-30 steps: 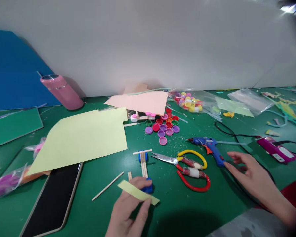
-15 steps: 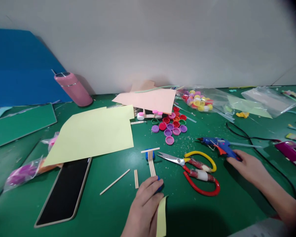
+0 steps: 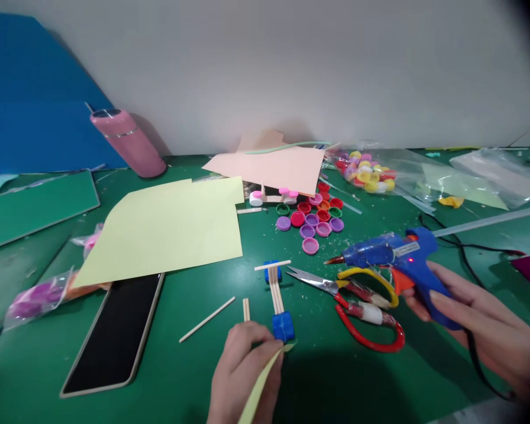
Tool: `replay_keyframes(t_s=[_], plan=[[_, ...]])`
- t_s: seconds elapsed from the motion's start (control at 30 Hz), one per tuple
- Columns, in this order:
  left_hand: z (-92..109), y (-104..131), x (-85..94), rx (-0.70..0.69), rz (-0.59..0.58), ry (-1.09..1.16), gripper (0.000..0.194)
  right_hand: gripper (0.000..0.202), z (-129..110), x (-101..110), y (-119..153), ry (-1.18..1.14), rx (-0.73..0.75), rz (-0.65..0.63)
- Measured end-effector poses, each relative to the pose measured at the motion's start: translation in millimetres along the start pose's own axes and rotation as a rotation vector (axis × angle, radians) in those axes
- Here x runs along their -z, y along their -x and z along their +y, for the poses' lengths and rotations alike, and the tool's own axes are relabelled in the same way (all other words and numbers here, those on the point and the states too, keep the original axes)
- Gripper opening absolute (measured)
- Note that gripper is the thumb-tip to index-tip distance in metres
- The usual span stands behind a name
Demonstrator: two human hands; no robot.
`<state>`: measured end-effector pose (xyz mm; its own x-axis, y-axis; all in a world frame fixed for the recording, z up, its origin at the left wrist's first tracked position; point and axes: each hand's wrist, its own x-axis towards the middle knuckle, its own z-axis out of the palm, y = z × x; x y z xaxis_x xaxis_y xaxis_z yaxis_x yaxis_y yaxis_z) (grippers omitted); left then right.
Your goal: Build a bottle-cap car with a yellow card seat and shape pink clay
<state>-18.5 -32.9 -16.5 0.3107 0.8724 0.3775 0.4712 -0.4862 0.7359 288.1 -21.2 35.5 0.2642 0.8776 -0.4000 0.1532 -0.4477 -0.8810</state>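
My right hand [image 3: 463,318] is wrapped round the handle of a blue hot glue gun [image 3: 406,259], which is raised above the table with its nozzle pointing left. A translucent glue stick [image 3: 490,221] juts from its back. My left hand [image 3: 247,368] pinches a pale yellow paper strip [image 3: 265,380]. Just beyond its fingertips lies a small model of wooden sticks [image 3: 275,291] with blue bottle caps [image 3: 283,327] at the near end and a thin stick [image 3: 272,266] across the far end. Scissors [image 3: 357,294] with yellow and red handles lie under the glue gun.
Loose coloured caps [image 3: 310,246] lie beyond the model, near a bag of caps [image 3: 366,174]. To the left are a yellow paper sheet [image 3: 168,229], a phone [image 3: 115,341] and a loose stick [image 3: 207,319]. A pink bottle [image 3: 130,144] stands tilted by the wall.
My right hand has lifted the glue gun off the table and brought it nearer, over the scissors. My left hand has drawn back from the model's near caps, still with the paper strip.
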Motion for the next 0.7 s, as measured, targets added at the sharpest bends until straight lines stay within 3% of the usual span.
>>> replay_keyframes(t_s=[0.07,0.2,0.27,0.4,0.6,0.7], plan=[[-1,-1,2.1,0.019,-0.009,0.036,0.023,0.057,4,-6,3,0.031,-0.039,-0.046],[-3,-3,2.2,0.012,0.001,0.053,0.026,0.034,7,-18,6,0.128,-0.006,-0.333],[-3,-2,1.9,-0.013,-0.009,0.048,0.027,0.032,6,-23,6,0.203,0.041,-0.428],[-4,-4,2.7,0.038,-0.030,0.077,0.028,0.033,5,-28,4,0.281,0.054,-0.498],[-8,-10,3.9,0.254,0.084,0.141,0.014,0.039,9,-31,-2,0.270,0.039,-0.487],[-6,-13,7.1,0.322,0.086,0.103,0.011,0.042,10,-33,-5,0.285,0.022,-0.508]])
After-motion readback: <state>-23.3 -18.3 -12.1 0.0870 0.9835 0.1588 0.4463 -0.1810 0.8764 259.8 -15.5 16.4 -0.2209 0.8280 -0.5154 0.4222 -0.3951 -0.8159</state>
